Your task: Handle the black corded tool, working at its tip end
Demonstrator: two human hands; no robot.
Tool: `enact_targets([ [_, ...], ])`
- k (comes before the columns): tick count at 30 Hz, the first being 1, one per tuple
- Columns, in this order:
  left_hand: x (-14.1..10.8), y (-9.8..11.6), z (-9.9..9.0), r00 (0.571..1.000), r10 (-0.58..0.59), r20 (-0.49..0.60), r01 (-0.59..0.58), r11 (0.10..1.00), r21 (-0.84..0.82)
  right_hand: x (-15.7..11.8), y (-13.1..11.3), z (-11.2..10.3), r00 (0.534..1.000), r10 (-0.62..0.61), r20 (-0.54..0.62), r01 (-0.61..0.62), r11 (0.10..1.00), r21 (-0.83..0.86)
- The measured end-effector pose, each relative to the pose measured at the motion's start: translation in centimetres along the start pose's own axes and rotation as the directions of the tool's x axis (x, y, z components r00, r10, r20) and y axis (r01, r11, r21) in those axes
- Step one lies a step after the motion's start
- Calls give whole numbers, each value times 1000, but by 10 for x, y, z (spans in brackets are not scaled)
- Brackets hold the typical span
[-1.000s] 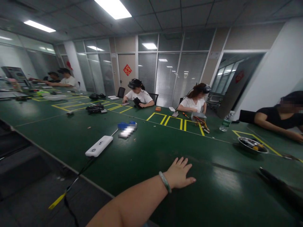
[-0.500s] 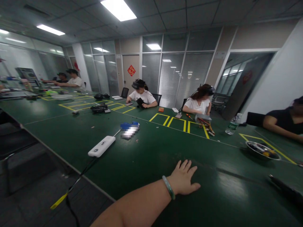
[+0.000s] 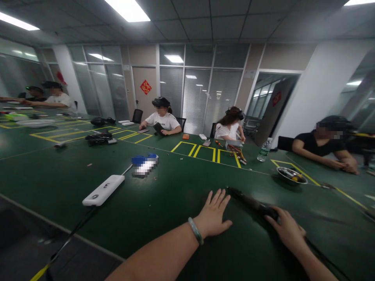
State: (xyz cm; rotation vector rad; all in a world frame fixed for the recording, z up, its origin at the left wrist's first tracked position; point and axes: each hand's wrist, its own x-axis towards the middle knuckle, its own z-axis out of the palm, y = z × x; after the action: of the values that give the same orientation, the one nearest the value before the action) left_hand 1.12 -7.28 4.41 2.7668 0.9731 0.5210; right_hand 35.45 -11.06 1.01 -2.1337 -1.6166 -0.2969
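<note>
My left hand lies palm down on the green table, its fingers spread and nothing in it. A pale green bangle is around that wrist. My right hand grips the thick end of a long, dark, wand-like tool with a black cord trailing behind it. The tool's thin tip points left and lies just beyond my left fingertips. Its exact kind is too dark and blurred to make out.
A white power bank with a cable lies left. Farther off are a metal bowl holding small items, a water bottle, a bundle of black cables and yellow tape outlines. Several people sit across the table.
The view has turned right. My right hand has come into sight holding the dark tool, which has moved left towards my left hand. My left hand stays flat and spread.
</note>
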Motion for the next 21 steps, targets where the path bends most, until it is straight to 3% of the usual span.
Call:
enact_targets([
  [2,1,1,-1,998,16,-63,-11,997,70,-1,-51,17,986,-92,136,78,991,108],
  [6,3,-2,2,987,-23,-161,49,985,165,-10,-149,36,951,-227,209,181,959,217],
  [9,3,-11,4,983,-67,-172,96,981,169,-16,-186,40,916,-326,232,252,921,297],
  [13,2,-22,1,978,-137,-160,154,983,102,-24,-185,28,915,-363,177,299,903,308],
  [16,3,-28,-5,982,-136,-131,147,986,74,-32,-164,6,945,-305,120,292,949,117],
  [19,4,-30,-9,986,-124,-114,133,988,72,-37,-142,-15,968,-114,225,143,983,-116],
  [21,5,-32,-11,987,-111,-115,121,990,79,-36,-131,-23,941,-20,338,69,989,-134],
])
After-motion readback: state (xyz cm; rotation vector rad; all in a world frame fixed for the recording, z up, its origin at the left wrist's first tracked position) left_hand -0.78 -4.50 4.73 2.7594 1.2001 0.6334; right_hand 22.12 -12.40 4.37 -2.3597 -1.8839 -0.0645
